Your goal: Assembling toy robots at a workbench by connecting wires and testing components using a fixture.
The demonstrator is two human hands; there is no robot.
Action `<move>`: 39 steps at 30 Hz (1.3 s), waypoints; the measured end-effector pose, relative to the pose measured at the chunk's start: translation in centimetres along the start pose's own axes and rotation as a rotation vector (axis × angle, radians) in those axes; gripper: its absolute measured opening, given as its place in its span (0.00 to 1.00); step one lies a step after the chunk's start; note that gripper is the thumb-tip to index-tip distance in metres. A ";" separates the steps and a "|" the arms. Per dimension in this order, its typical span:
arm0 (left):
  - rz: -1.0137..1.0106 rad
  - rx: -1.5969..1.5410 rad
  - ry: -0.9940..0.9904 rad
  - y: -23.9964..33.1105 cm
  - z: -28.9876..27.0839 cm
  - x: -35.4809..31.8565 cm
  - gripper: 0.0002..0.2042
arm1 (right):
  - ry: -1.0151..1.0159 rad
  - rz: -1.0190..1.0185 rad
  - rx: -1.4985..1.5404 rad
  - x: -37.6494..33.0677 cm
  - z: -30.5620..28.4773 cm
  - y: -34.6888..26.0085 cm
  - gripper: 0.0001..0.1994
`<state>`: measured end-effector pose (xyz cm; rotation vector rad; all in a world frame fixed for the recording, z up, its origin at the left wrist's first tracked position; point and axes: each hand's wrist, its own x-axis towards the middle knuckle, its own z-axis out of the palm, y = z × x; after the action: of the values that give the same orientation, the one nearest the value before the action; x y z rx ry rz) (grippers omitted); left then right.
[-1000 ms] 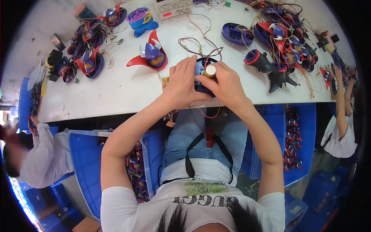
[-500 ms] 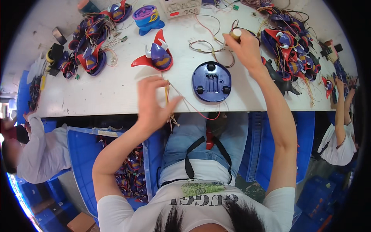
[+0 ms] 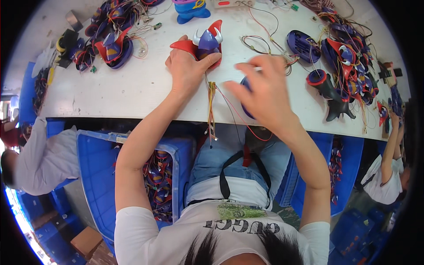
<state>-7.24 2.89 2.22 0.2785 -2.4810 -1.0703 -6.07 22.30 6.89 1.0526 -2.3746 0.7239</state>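
My left hand point(image 3: 187, 68) is closed round a horned toy piece point(image 3: 208, 42), purple with white horns and red pointed flaps, resting on the white table. Thin wires run from it to a small greenish board point(image 3: 212, 85), from which more wires point(image 3: 211, 115) hang over the front edge. My right hand point(image 3: 267, 90), smeared by motion, has its fingers apart with nothing visible between them. Beneath it lies a round purple base point(image 3: 246, 106), mostly hidden by the hand. A red wire point(image 3: 236, 111) loops from the board below the table edge.
Wired toy parts pile up at left point(image 3: 115, 48) and right point(image 3: 349, 62). Near the right pile lie a purple shell point(image 3: 303, 46) and a black toy part point(image 3: 329, 90). A blue tub point(image 3: 191, 12) stands at the back. Blue crates point(image 3: 97, 176) flank my legs; people sit on both sides.
My left hand has moved forward onto the horned toy and gripped it. My right hand has come back from the far-right wires to over the purple base. The view has shifted.
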 end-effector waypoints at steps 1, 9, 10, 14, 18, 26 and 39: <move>-0.088 -0.007 -0.039 0.3 -0.2 0.1 0.24 | -0.099 0.030 -0.051 0.9 0.8 -0.9 0.11; -0.329 -0.830 -0.079 2.7 -2.0 -1.6 0.18 | -0.429 0.246 0.163 0.8 -0.2 -2.4 0.08; -0.324 -0.836 -0.082 2.9 -2.2 -2.4 0.18 | -0.283 0.258 0.274 -0.4 -1.3 -2.2 0.07; -0.285 -1.061 -0.389 3.6 -2.4 -5.2 0.18 | -0.062 0.416 0.366 -4.5 -4.6 -0.2 0.07; -0.215 -0.916 -0.518 4.8 0.2 -7.6 0.23 | 0.072 0.418 0.128 -7.1 -2.2 1.8 0.12; -0.012 -0.728 -0.393 5.4 -0.1 -8.6 0.27 | 0.100 0.618 0.369 -6.4 -1.5 1.7 0.19; -0.286 -1.205 0.173 -9.0 -18.2 -9.2 0.14 | -0.043 0.673 0.843 -0.8 -1.4 -6.1 0.15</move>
<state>9.37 -11.87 4.09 0.3074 -1.2977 -2.2782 -0.64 20.07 9.25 0.4758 -2.4854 2.0735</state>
